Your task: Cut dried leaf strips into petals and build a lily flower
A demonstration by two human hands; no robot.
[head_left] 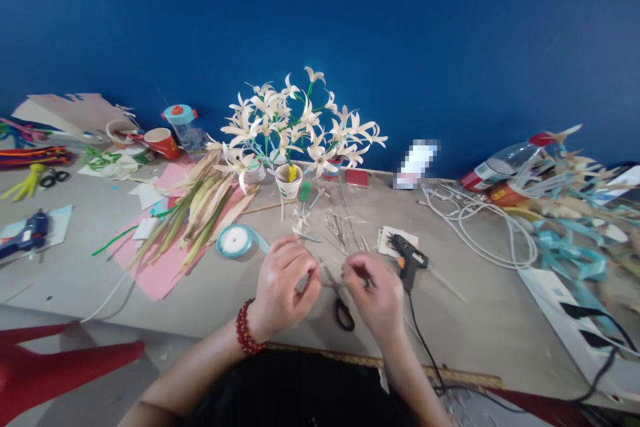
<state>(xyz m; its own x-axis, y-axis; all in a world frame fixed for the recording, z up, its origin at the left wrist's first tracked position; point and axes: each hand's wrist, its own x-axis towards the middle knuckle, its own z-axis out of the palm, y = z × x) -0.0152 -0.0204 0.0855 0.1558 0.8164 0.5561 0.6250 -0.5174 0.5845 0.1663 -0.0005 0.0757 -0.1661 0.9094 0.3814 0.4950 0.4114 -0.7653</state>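
Observation:
My left hand [287,283], with a red bead bracelet [245,328] on its wrist, hovers over the table with thumb and forefinger pinched together. Opposite it, my right hand [376,290] makes a similar pinch. Whatever the fingertips hold, if anything, is too small to make out. Black-handled scissors [344,315] lie between and below the hands. Just beyond my fingers are thin wires [340,230] and a small pale flower piece [301,221]. A roll of light blue ribbon [234,241] rests left of my left hand. Right of my right hand lies a black glue gun [413,261].
White corn-husk-like flowers [270,107] stand in a paper cup [289,181] by the blue wall. Dried husks [200,207] lie on pink paper [157,277] at left. To the right are a white cable [480,240], a bottle [505,159] and a power strip [543,287].

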